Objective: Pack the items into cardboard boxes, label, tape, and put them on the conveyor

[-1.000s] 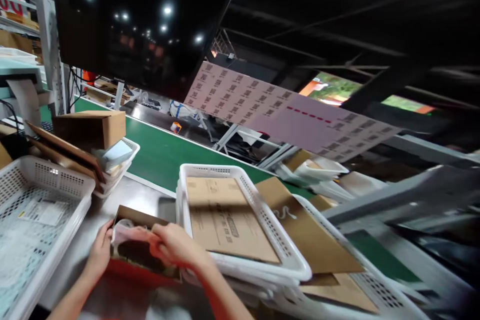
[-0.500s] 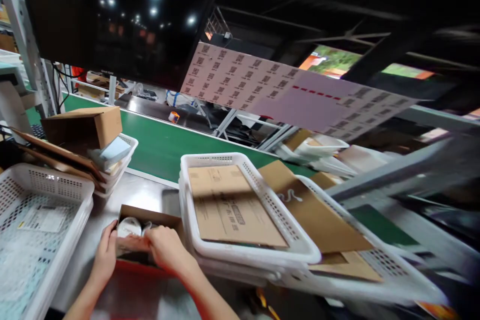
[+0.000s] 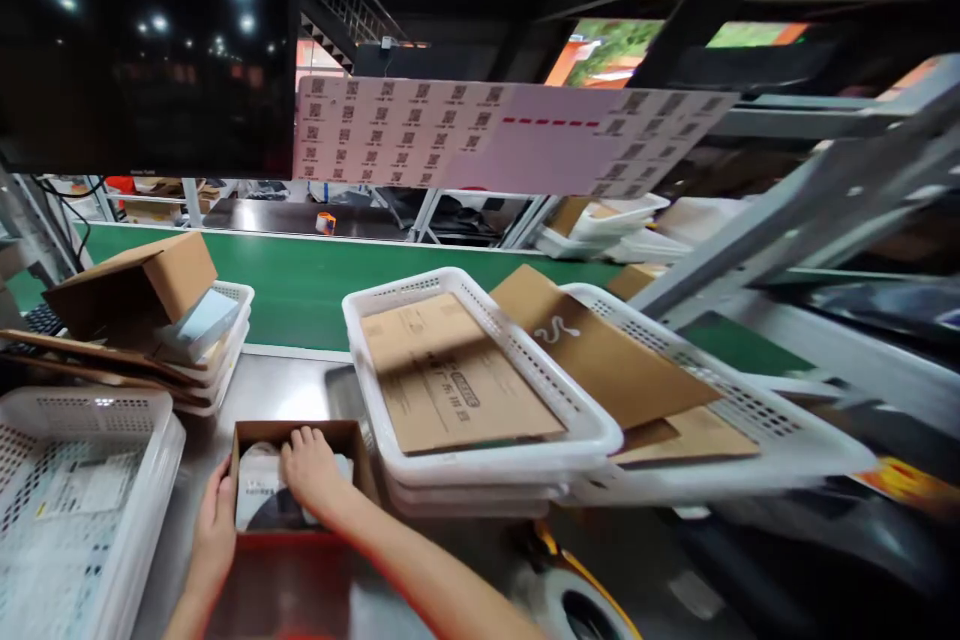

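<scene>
An open cardboard box (image 3: 259, 432) with a red front flap stands on the metal table. Against its left wall rests my left hand (image 3: 215, 530), thumb and fingers gripping that side. My right hand (image 3: 315, 475) reaches into the box from the right, its fingers bent and resting on a white item with dark print (image 3: 259, 495). Some dark material shows below the fingers. What lies under my right palm is hidden.
White baskets (image 3: 135, 570) stand at the left; behind them, cardboard and an open carton (image 3: 180, 275). Right of the box, stacked white baskets (image 3: 480, 465) hold flattened cardboard (image 3: 450, 380). A tape roll (image 3: 577, 610) is at the lower right. A green conveyor (image 3: 300, 280) runs behind.
The camera view has levelled. My right hand has shifted deeper over the box contents, its fingers now spread on the white item. My left hand has stayed at the box's left side.
</scene>
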Action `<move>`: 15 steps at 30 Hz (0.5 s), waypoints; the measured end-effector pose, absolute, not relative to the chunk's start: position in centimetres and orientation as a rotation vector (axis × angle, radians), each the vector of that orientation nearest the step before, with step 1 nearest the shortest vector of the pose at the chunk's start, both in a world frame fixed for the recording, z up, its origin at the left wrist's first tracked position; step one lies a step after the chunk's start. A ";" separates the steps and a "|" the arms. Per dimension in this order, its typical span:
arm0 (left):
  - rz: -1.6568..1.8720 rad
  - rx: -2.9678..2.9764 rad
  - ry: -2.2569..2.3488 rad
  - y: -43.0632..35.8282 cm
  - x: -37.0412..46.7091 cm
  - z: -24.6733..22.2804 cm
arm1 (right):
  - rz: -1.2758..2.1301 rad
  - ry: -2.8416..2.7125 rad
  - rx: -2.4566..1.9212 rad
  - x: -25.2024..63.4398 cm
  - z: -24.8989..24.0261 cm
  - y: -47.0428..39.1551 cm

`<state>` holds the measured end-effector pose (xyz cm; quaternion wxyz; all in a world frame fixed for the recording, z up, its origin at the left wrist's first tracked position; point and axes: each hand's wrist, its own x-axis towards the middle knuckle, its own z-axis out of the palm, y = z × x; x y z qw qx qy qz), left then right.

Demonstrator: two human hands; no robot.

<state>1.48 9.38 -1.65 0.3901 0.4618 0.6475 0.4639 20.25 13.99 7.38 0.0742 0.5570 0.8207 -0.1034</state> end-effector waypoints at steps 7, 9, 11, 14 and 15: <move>1.064 1.739 1.757 9.2 0.8 -0.1 | -0.467 2.471 1.679 20.1 5.3 13.8; 0.904 1.917 1.659 9.2 1.2 1.2 | -0.529 2.506 1.616 20.1 5.3 13.8; 0.660 2.074 1.534 9.2 2.1 2.7 | -0.570 2.531 1.578 20.5 5.8 13.4; 0.353 2.166 1.416 9.2 3.3 4.4 | -0.619 2.585 1.505 22.2 6.8 11.4; 0.307 2.169 1.405 9.3 3.6 4.6 | -0.629 2.637 1.537 23.0 6.9 10.3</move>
